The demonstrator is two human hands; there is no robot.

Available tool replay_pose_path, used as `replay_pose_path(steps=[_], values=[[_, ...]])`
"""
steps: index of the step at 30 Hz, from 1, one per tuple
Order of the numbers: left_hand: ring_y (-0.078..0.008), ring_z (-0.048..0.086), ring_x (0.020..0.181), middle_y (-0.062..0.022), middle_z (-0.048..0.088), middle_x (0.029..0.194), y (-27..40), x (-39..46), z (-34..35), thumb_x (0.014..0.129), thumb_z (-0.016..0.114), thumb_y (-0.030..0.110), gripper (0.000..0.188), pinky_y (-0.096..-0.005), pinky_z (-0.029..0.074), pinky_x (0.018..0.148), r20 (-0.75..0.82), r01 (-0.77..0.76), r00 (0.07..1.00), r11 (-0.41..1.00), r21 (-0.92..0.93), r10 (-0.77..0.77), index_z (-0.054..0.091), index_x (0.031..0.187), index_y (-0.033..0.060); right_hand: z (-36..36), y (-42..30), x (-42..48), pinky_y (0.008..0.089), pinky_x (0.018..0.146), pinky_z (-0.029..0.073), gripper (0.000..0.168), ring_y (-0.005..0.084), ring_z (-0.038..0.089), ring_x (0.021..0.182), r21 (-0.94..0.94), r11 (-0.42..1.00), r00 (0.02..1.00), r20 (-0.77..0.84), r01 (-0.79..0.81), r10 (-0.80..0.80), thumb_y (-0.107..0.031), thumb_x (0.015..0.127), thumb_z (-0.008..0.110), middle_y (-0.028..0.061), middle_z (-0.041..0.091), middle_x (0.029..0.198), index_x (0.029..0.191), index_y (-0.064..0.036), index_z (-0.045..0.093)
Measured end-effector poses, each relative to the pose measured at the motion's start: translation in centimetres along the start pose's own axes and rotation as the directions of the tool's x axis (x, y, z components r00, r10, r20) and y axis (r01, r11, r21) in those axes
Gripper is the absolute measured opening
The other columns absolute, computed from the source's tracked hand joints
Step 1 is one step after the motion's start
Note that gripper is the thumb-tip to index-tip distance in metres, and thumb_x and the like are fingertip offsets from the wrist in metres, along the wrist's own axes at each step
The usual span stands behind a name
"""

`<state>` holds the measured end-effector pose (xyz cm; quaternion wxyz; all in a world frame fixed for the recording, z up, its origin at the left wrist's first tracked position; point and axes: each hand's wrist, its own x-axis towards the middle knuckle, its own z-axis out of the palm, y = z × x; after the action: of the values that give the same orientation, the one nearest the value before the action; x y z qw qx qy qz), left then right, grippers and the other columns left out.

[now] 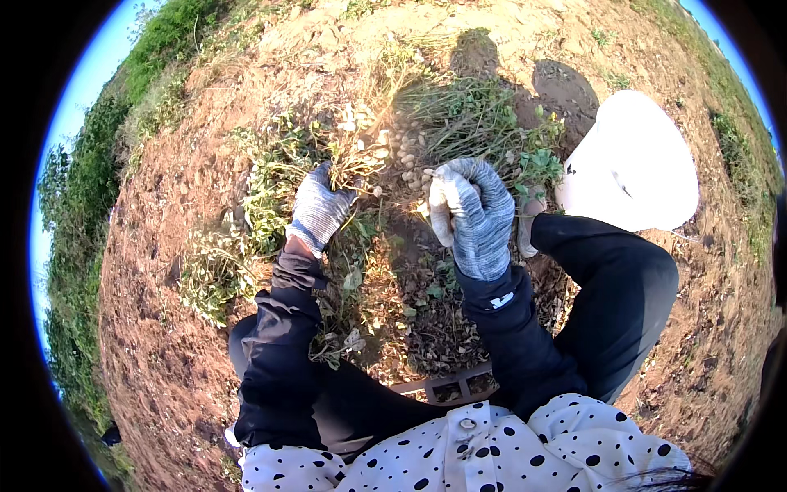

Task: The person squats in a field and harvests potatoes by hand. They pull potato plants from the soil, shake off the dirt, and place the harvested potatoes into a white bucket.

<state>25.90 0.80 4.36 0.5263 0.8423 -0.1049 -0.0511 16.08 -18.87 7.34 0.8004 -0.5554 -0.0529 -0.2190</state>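
My left hand (321, 208), in a grey striped knit glove, is closed around a pulled-up peanut plant (363, 154), whose roots and pods spread out beyond the fingers. To its right my right hand (472, 209), in a matching glove, is raised with its fingers curled in towards the thumb. Pale pods show at its fingertips, though how many it holds is hidden. Between and beyond the hands lies a small pile of loose peanut pods (408, 147) on the soil. A heap of green peanut stems (461, 117) lies beside that pile.
A white plastic bucket (633, 166) stands at the right, beyond my bent knee. Leafy plants (215, 270) lie on the ground at the left. A slatted crate or low frame (449, 388) shows between my legs. Shadows fall across the reddish soil ahead.
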Motion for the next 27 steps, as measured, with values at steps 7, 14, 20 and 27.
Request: replay_pose_path(steps=[7,14,20,27], values=[[-0.0180,0.060,0.086,-0.0149,0.063,0.099,2.5,-1.7,0.3,0.071,0.077,0.016,0.050,-0.0288,0.049,0.076,0.046,-0.093,0.995,0.988,0.120,0.088,0.053,0.108,-0.0073,-2.1,3.2,1.7,0.0176,0.032,0.034,0.021,0.0066,0.050,0.045,0.159,0.866,0.880,0.087,-0.475,0.467,-0.021,0.089,0.054,0.0047,0.058,0.065,0.100,-0.003,0.056],[-0.0312,0.062,0.083,-0.0201,0.063,0.093,-0.3,-1.7,2.0,0.073,0.074,0.024,0.046,-0.0345,0.049,0.076,0.083,-0.304,0.952,0.902,0.305,0.293,0.057,0.105,-0.0045,-1.3,5.5,2.1,0.0208,0.036,0.034,0.018,0.0056,0.045,0.042,-0.396,0.916,0.991,0.082,-0.065,0.106,-0.019,0.085,0.062,-0.0013,0.052,0.057,0.090,-0.003,0.057],[-0.0120,0.061,0.081,-0.0054,0.064,0.097,2.4,-2.1,-0.9,0.080,0.068,0.010,0.035,-0.0232,0.049,0.068,0.112,-0.002,0.992,0.923,-0.385,0.049,0.055,0.111,-0.0007,-2.7,3.6,1.2,0.0200,0.033,0.032,0.024,0.0075,0.040,0.039,0.544,0.671,0.861,0.368,-0.505,0.350,-0.025,0.087,0.058,0.0025,0.048,0.061,0.093,-0.001,0.058],[-0.0149,0.056,0.062,-0.0047,0.061,0.073,2.5,-3.2,-3.2,0.082,0.065,0.033,0.035,-0.0300,0.047,0.060,0.251,0.240,0.963,0.748,-0.618,-0.102,0.059,0.098,0.0026,-8.3,-7.1,9.8,0.0178,0.034,0.033,0.021,0.0068,0.049,0.045,-0.179,0.930,0.898,-0.369,-0.323,0.241,-0.028,0.085,0.061,0.0003,0.055,0.063,0.086,-0.008,0.060]])
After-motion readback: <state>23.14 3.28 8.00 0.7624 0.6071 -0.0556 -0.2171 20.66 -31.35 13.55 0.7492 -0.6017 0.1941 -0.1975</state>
